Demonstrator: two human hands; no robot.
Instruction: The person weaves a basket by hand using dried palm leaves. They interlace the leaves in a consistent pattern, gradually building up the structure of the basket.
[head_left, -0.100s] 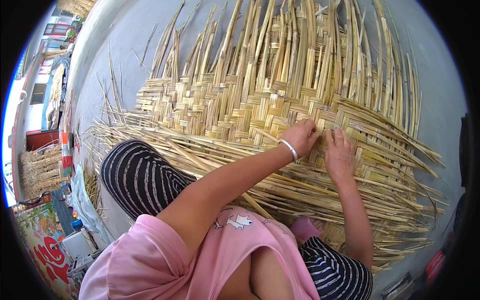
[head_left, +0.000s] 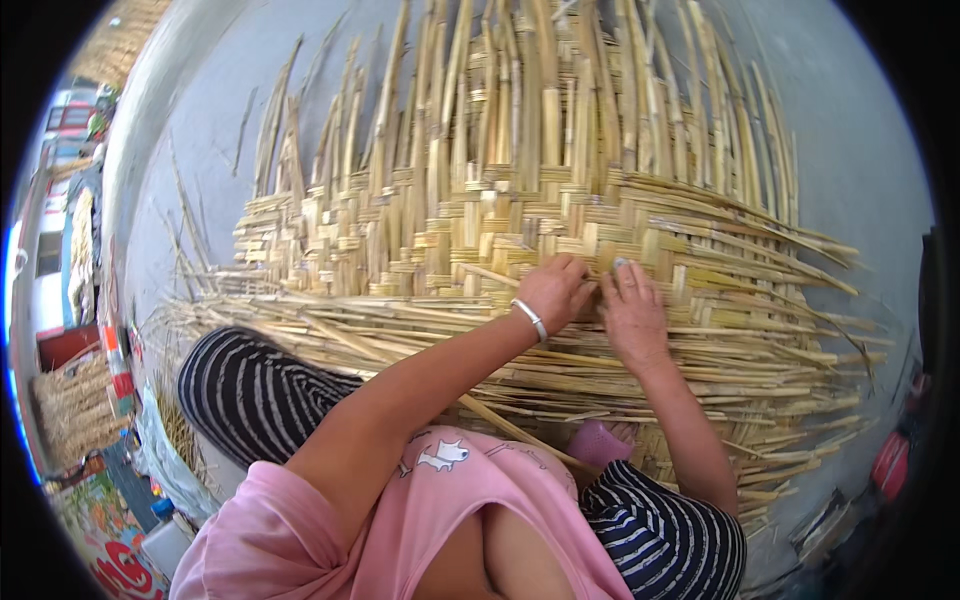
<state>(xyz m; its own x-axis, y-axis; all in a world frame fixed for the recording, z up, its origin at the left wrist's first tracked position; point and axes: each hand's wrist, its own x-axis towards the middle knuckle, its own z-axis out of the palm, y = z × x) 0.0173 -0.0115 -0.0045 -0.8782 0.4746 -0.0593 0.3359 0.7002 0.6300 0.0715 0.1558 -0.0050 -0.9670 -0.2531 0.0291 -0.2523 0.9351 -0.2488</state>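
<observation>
A half-woven mat of flat, straw-coloured reed strips lies spread on the floor before me. Both of my hands rest on its weave, close side by side. My left hand, with a silvery bangle at the wrist, has its fingers curled down against the strips; what they grip is hidden beneath them. My right hand lies just to the right, its fingers stretched forward over the strips. A grey covering shows on one of its fingertips. One cut reed end sticks out left of my left hand.
Long loose reeds fan out from the mat's far side. More reeds lie crosswise between the weave and my striped knees. A pink shoe stands on the mat's near part. Straw bundles are off to the left, a red object at the right.
The whole view has shifted, so mat and hands sit further left and my hands slightly lower. Against the weave, my hands have hardly moved.
</observation>
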